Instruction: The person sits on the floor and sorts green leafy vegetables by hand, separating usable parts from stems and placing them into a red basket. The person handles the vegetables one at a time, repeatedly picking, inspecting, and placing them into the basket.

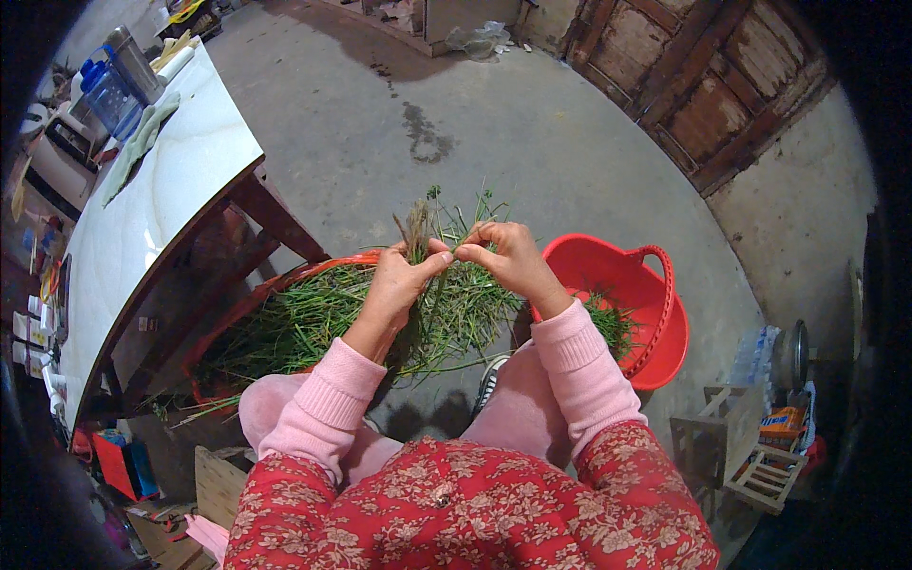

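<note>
A bundle of thin green stalks (420,224) with dry brownish ends pointing up is gripped in my left hand (401,274). Close beside its thumb, my right hand (509,255) pinches a green stalk between thumb and fingertips. Below both hands spreads a large heap of green stalks (320,306), partly inside a red-orange bag or basket (249,306) and partly on the floor. To the right of my right forearm stands a red plastic tub (659,349) with a looped handle. Some short green stalks (609,324) lie in that tub, partly hidden by my sleeve.
At left, a white-topped table (199,135) carries a blue plastic jug (110,96), a metal flask (135,64) and a green cloth (142,139). A wooden stool (719,427) stands at lower right. Wooden doors (705,78) and a plastic bag (481,41) are farther back on the concrete floor (541,142).
</note>
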A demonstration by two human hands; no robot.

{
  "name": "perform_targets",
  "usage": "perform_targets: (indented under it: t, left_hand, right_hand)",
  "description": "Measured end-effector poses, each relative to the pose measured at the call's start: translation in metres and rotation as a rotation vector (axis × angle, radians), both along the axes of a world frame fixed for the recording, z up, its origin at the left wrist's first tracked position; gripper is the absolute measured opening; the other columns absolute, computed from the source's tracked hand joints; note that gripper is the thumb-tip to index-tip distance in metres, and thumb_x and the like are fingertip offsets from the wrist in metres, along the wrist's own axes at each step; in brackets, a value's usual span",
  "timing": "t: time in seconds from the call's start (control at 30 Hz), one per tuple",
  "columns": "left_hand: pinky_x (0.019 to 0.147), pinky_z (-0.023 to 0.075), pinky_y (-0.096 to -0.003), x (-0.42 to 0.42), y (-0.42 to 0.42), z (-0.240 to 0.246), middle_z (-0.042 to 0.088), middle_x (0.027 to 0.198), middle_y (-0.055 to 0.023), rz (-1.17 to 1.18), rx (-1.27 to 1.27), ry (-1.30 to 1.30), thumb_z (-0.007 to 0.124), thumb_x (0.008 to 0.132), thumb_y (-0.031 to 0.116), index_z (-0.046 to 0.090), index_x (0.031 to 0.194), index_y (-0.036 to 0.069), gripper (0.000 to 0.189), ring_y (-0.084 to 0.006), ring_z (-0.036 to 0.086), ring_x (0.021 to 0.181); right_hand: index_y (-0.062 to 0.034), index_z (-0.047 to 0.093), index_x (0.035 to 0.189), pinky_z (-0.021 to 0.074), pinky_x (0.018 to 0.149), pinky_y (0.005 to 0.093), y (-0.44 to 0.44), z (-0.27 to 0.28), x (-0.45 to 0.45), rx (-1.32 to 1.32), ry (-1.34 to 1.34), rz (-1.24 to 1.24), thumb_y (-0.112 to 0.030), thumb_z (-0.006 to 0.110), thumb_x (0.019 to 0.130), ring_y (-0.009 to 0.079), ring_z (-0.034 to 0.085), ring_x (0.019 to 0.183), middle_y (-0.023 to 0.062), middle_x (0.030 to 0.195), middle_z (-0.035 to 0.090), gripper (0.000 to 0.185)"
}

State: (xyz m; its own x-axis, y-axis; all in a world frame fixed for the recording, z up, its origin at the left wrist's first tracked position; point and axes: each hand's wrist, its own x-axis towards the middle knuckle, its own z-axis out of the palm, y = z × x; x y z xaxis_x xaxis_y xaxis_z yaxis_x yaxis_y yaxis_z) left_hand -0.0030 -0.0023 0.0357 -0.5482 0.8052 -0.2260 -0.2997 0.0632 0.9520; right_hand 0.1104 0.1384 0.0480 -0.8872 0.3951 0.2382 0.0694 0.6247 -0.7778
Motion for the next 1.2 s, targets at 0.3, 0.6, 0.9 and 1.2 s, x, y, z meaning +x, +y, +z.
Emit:
perform_targets:
  t: [0.3, 0.6, 0.9, 1.2]
  left_hand:
    - [0.045, 0.0265, -0.0218, -0.002, 0.0, -0.001, 0.052, 0.064, 0.005, 0.027, -0.049, 0.032, 0.068, 0.072, 0.013, 0.061, 0.079, 0.006, 0.012, -0.0042, 0.039, 0.052]
    - [0.041, 0.0421, -0.0249, -0.012, -0.001, -0.005, 0.053, 0.068, 0.0, -0.038, -0.052, 0.055, 0.066, 0.074, 0.014, 0.057, 0.087, 0.005, 0.019, -0.0089, 0.048, 0.049]
    - [0.042, 0.0291, -0.0184, -0.021, -0.005, -0.007, 0.061, 0.08, -0.0022, -0.03, -0.061, -0.366, 0.066, 0.075, 0.016, 0.057, 0.096, 0.004, 0.027, -0.0041, 0.047, 0.057]
    - [0.044, 0.0258, -0.0185, -0.001, -0.004, 0.0, 0.06, 0.077, 0.0018, -0.111, -0.044, -0.371, 0.067, 0.075, 0.02, 0.06, 0.091, 0.008, 0.022, -0.003, 0.041, 0.056]
  right_hand:
    - [-0.0001, 0.059, 0.078, 0.0445, 0.061, 0.0238, 0.01, -0.01, -0.001, -0.413, 0.119, 0.007, -0.019, 0.059, 0.082, 0.0086, 0.055, 0.065, 0.0031, 0.07, 0.061, 0.019]
    - [-0.0015, 0.058, 0.08, 0.0453, 0.064, 0.0227, 0.032, 0.001, 0.009, -0.483, 0.25, -0.199, -0.016, 0.057, 0.084, 0.0088, 0.055, 0.067, 0.0043, 0.075, 0.062, 0.015]
    - [-0.0002, 0.064, 0.09, 0.0463, 0.07, 0.0256, 0.056, -0.003, 0.027, -0.182, 0.043, -0.261, -0.019, 0.059, 0.082, 0.0116, 0.058, 0.077, 0.0058, 0.084, 0.063, 0.021]
    - [0.0014, 0.063, 0.081, 0.0472, 0.068, 0.0242, 0.002, -0.008, -0.003, -0.453, 0.083, 0.067, -0.011, 0.063, 0.078, 0.0096, 0.058, 0.075, 0.0056, 0.081, 0.064, 0.013]
